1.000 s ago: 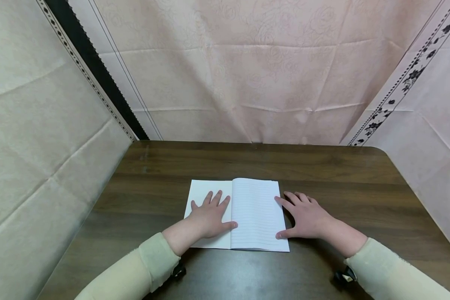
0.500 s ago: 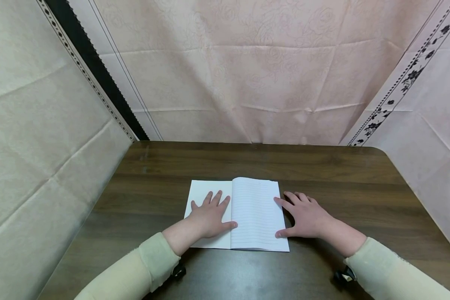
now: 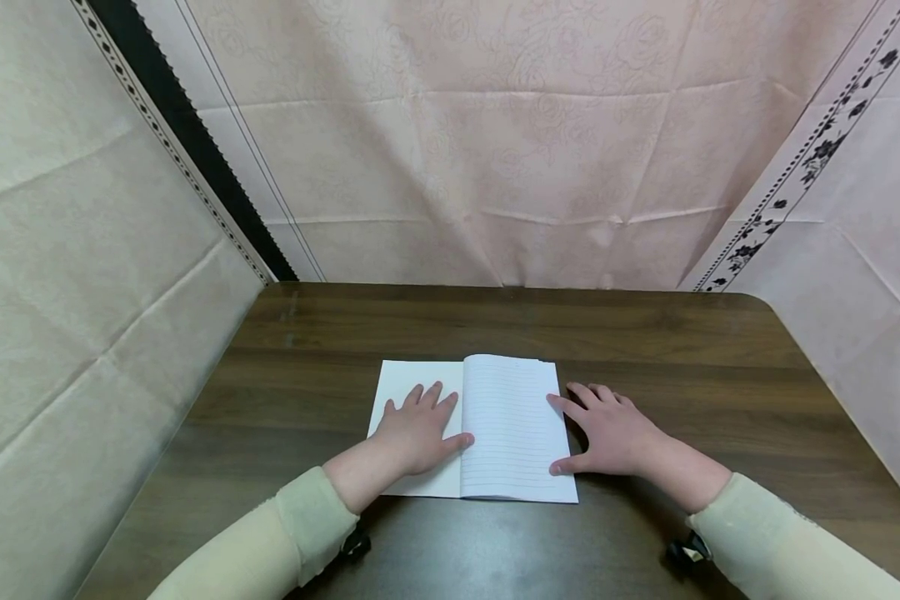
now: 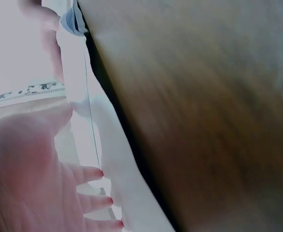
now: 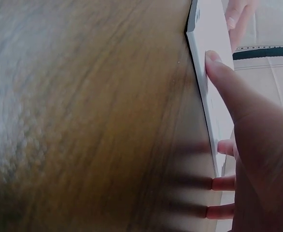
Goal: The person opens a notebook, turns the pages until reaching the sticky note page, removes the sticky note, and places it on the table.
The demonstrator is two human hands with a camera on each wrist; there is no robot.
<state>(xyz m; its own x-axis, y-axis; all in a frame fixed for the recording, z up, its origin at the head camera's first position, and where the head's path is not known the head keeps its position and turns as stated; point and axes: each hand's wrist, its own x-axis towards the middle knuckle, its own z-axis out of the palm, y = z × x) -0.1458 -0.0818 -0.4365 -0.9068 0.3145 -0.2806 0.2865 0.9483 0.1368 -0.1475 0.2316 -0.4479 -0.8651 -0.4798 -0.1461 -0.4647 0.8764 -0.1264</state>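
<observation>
A notebook (image 3: pixel 516 433) lies spread flat on the table, its left page plain white and its right page ruled with lines. My left hand (image 3: pixel 412 435) rests on the left page, fingers spread, thumb reaching just over the centre fold. In the left wrist view, the fingertips (image 4: pixel 97 173) touch the paper. At the notebook's right edge is my right hand (image 3: pixel 617 437); its thumb and index fingertip rest on the ruled page. The right wrist view shows the thumb (image 5: pixel 221 72) on the page, with other fingers down beside the edge.
The brown wood-grain table (image 3: pixel 495 325) extends on all sides of the notebook. Pale patterned cloth (image 3: pixel 495 167) hangs behind it, with more cloth at left and right. A dark band (image 3: pixel 187 125) runs down the left corner. Dark wrist devices show below both sleeves.
My left thumb has lifted slightly and shifted up along the fold, and the left fingers have moved a little. The right hand and the notebook stay almost still.
</observation>
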